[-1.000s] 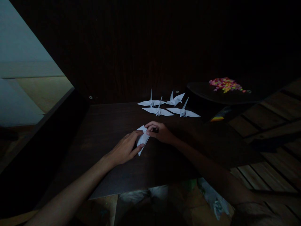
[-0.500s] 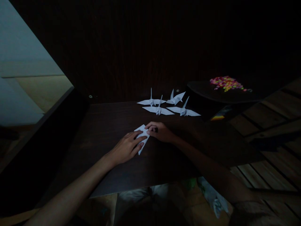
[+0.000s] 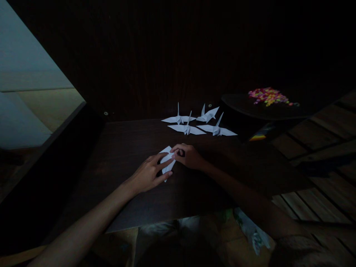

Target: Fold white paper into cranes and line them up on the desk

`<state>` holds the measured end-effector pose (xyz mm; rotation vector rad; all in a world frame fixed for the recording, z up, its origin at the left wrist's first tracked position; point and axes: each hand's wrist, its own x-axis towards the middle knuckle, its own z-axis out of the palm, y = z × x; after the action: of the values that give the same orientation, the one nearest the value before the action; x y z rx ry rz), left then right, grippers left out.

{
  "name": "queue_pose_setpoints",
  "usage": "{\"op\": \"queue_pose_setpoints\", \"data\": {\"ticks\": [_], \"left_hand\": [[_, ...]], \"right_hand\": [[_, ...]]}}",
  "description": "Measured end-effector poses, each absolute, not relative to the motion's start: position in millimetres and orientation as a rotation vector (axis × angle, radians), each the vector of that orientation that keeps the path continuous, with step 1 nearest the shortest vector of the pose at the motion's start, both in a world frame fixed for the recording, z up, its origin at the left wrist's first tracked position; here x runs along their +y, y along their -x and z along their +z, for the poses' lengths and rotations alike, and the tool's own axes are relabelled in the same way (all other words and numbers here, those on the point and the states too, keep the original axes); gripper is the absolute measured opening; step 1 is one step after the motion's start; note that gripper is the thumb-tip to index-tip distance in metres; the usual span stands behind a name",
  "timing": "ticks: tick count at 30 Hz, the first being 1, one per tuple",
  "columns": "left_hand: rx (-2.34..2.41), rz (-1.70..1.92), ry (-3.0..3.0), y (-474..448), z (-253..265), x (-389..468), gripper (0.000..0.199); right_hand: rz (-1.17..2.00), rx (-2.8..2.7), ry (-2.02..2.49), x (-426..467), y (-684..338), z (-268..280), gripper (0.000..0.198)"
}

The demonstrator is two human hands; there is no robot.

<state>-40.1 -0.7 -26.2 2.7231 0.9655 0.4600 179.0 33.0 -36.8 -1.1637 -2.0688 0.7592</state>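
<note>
A folded piece of white paper (image 3: 167, 167) lies on the dark wooden table (image 3: 119, 148), its long pointed end toward me. My left hand (image 3: 148, 171) rests on it from the left, fingers spread and pressing it flat. At the paper's upper right edge, my right hand (image 3: 188, 155) pinches with thumb and curled fingers. Part of the paper is covered by the fingers. Behind my hands stand several white origami cranes (image 3: 187, 128) with their wings spread.
On a rounded dark shelf (image 3: 236, 105) at the right sits a heap of small colourful pieces (image 3: 269, 97). A dark panel rises behind the cranes, and a raised side board (image 3: 55, 148) borders the table at left. Wooden slats (image 3: 314, 205) show at the right.
The paper's right side has shifted and its outline now looks wider around the middle. My left fingers have spread slightly lower on it; my right hand stays at its edge.
</note>
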Motion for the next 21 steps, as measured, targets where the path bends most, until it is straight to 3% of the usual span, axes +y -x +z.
{"op": "queue_pose_setpoints", "data": {"ticks": [21], "left_hand": [[0.92,0.452,-2.736,42.2,-31.7,-2.4,0.036]], "right_hand": [[0.618,-2.121,1.076,34.2,-178.2,-40.1,0.01]]}}
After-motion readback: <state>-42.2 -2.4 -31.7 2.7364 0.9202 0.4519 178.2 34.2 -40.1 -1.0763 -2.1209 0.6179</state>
